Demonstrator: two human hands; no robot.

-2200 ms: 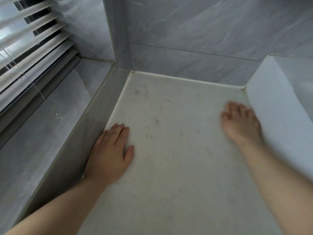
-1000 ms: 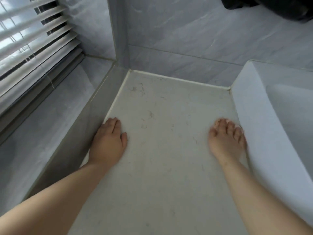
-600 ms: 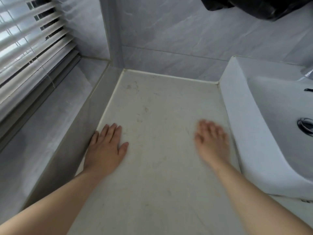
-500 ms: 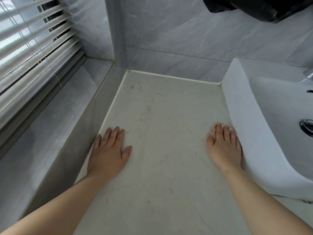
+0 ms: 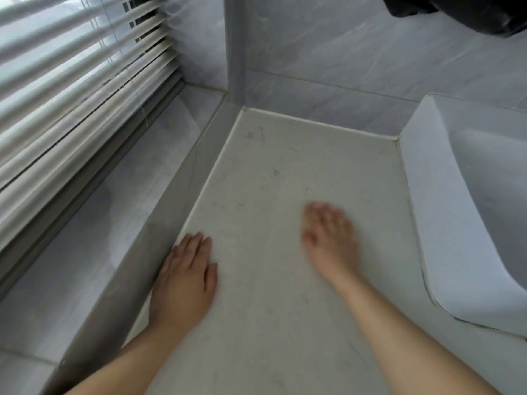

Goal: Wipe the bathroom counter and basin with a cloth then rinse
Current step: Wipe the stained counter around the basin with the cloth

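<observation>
The pale stone counter (image 5: 256, 172) runs away from me, marked with faint dark smudges and hairs. My left hand (image 5: 185, 277) lies flat on it against the left raised ledge, fingers straight. My right hand (image 5: 328, 240) is flat on the counter's middle, palm down, blurred by motion. The white basin (image 5: 436, 223) stands at the right, only its left wall and part of the bowl showing. No cloth is in view in either hand.
A grey marble window sill (image 5: 119, 218) lies left of the counter, under white slatted blinds (image 5: 71, 89). Grey tiled walls (image 5: 328, 58) close the back. A dark object (image 5: 462, 10) hangs at the top right.
My right hand has slid left from beside the basin wall toward the counter's middle. My left hand stays in place. The view has turned left, hiding the basin's drain.
</observation>
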